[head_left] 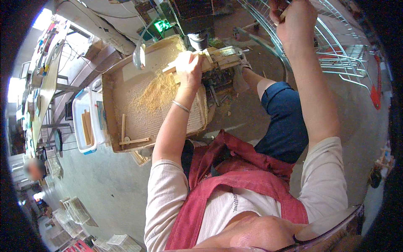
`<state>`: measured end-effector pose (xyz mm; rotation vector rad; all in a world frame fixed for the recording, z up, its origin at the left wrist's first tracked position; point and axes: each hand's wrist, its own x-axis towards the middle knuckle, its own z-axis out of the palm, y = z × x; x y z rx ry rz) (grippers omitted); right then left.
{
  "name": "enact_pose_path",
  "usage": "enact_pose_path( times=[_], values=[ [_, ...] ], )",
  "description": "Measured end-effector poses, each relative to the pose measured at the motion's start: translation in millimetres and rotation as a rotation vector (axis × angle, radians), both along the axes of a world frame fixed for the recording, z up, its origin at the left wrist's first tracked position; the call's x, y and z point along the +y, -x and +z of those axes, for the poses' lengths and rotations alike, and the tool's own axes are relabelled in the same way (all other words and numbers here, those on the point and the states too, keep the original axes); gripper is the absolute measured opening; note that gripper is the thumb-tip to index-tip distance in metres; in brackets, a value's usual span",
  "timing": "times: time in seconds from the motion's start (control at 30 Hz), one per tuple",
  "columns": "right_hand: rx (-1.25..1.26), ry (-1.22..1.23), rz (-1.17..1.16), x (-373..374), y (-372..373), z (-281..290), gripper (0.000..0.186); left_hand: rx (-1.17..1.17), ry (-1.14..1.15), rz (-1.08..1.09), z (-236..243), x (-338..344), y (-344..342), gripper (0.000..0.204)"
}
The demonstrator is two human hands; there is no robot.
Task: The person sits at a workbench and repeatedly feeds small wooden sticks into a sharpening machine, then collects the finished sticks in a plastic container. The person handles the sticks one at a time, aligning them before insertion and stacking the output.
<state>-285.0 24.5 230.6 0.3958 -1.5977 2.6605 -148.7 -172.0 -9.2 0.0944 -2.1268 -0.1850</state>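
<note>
My left hand is closed at the left end of a wooden jig on a small machine. Pale wooden pieces stick out beside its fingers, and it grips one of them. The fingertips are partly hidden. Farther right, my right hand is raised beside a wire cart. Its fingers are curled round a small pale wooden piece, of which only a bit shows. A dark machine body lies below the jig.
A large cardboard box with sawdust and loose wooden strips stands left of the machine. Next to it is a clear plastic bin holding wooden pieces. A lamp hangs over the box, and a black-rimmed container stands behind the jig.
</note>
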Motion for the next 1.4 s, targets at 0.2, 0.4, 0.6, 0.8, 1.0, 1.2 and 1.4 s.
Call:
enact_pose_path(
  times=[0.2,0.4,0.6,0.8,1.0,1.2,1.4],
  values=[
    [0.002,0.028,0.052,14.7,-12.8,-26.2,0.028,-0.016,0.008,0.001,-3.3,-1.4,1.2,0.018],
    [-0.113,0.003,-0.006,22.6,-32.5,-57.3,0.022,-0.020,0.003,0.006,-2.0,0.9,1.9,0.018],
    [-0.221,-0.032,0.037,21.1,-42.4,-112.2,0.022,-0.030,-0.009,0.025,-7.4,-3.5,-1.0,0.017],
    [-0.351,-0.090,-0.040,0.3,-24.1,-160.5,0.027,0.003,0.011,0.004,-4.4,-2.3,4.2,0.015],
    [-0.399,-0.236,-0.090,-38.8,5.8,-182.4,0.024,0.024,0.009,0.021,-8.7,-2.1,4.9,0.014],
    [-0.417,-0.432,-0.147,-76.5,42.0,-184.9,0.028,0.006,-0.007,0.018,-7.3,0.1,3.2,0.013],
    [-0.339,-0.056,0.004,-15.7,-2.6,-183.7,0.024,0.005,-0.008,0.038,-8.6,1.0,2.1,0.013]
  ],
)
